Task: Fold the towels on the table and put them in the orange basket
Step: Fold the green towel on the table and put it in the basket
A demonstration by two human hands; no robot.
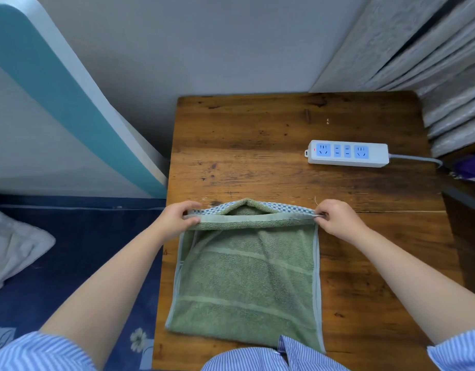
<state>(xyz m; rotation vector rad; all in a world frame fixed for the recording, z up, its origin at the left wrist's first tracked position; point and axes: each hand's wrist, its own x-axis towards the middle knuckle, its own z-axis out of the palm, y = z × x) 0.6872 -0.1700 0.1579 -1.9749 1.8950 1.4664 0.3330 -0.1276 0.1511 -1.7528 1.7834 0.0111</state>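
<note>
Pinching the two far corners of the towel (247,277), my left hand (175,219) and right hand (335,218) keep the edge tight, so the fold stays straight. It lies flat on the worktop (257,145); I see no basket.

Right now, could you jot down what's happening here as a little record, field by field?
surface: dark wooden table
item being folded: green terry towel, already doubled over, checked band along its far edge
left hand: pinches the towel's far left corner
right hand: pinches the towel's far right corner
also on table: white power strip with blue sockets, beyond the towel, apart from it
orange basket: not in view
</note>
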